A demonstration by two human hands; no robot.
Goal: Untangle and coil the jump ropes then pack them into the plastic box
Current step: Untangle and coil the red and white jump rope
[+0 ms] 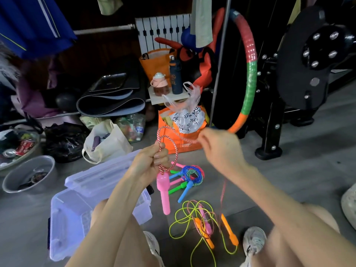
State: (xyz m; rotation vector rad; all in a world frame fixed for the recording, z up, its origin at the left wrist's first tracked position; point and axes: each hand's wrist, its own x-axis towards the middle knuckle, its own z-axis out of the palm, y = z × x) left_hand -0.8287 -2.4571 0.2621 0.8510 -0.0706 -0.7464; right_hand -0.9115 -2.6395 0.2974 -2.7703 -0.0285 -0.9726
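Observation:
My left hand (152, 159) grips several loops of a red-and-white jump rope (174, 151), and one pink handle (163, 191) hangs below the fist. Up and to the right, my right hand (217, 149) pinches the same rope and is blurred. A thin strand drops from it toward the floor. The clear plastic box (77, 214) lies open at lower left, its lid (100, 176) leaning behind it. A coiled bundle of blue, green and pink ropes (190, 175) lies on the floor. Nearer me is a tangle of yellow-green rope with orange handles (208, 226).
An orange bag (185, 139) stuffed with plastic stands behind the hands. A cream tote (107, 141), a black bag and metal bowls (28, 176) sit left. A colourful hoop (248, 74) and a black exercise machine (308, 74) stand right. My shoes (254, 241) flank the tangle.

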